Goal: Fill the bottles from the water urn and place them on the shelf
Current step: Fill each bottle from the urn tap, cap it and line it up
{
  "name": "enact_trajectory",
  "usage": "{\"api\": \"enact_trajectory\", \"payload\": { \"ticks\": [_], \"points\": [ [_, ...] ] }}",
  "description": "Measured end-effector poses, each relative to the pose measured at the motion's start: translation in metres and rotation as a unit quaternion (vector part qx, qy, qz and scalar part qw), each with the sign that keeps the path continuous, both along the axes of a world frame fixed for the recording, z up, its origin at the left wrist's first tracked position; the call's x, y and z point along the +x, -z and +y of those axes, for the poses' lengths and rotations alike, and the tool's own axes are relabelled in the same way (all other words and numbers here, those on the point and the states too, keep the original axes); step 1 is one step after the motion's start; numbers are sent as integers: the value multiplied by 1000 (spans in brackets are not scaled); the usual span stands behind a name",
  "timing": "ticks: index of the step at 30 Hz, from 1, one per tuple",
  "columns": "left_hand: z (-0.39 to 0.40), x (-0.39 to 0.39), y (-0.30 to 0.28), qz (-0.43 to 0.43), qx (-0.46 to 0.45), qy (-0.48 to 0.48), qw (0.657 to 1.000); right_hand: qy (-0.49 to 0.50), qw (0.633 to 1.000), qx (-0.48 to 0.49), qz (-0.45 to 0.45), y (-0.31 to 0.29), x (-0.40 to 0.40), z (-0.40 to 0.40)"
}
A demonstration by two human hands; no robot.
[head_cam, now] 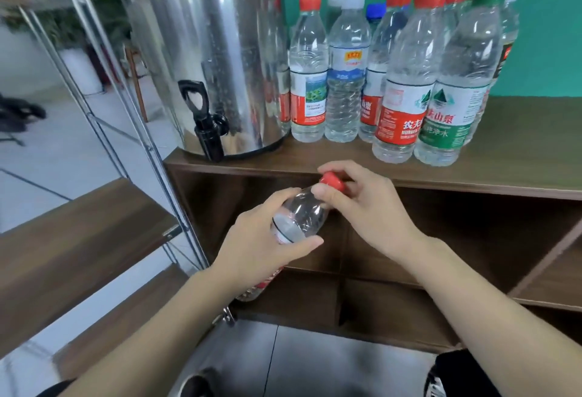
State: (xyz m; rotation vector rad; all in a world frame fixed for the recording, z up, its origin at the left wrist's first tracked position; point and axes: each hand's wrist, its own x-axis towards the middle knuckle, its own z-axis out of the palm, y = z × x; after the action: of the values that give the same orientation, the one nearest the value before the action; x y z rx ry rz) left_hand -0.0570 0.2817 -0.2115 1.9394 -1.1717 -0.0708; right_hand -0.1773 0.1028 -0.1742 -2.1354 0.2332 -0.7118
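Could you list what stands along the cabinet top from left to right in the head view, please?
Water urn with its black tap → red-capped bottle → white-capped bottle → large red-label bottle → green-label bottle. The bottles behind overlap too much to order.

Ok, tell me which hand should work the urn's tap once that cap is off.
Probably the right hand. It only pinches the red cap, so it frees up first, while the left hand grips the bottle and can carry it under the black tap of the urn.
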Motion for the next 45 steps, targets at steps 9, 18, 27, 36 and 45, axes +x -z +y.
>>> {"api": "enact_trajectory", "payload": {
  "ticks": [9,18,27,36,45],
  "points": [
    [20,36,10,-163,29,-75,983,16,997,-68,37,-3,36,1],
    [35,58,-17,204,66,119,969,-79,995,-48,38,-9,46,7],
    [38,51,-4,21,78,28,996,-66,993,-61,73,-5,45,7],
    [41,53,-11,84,77,70,991,-165,983,-71,47,-11,36,-1],
    [44,52,-15,181,94,115,972,-230,970,-49,54,-27,26,-6]
  ]
}}
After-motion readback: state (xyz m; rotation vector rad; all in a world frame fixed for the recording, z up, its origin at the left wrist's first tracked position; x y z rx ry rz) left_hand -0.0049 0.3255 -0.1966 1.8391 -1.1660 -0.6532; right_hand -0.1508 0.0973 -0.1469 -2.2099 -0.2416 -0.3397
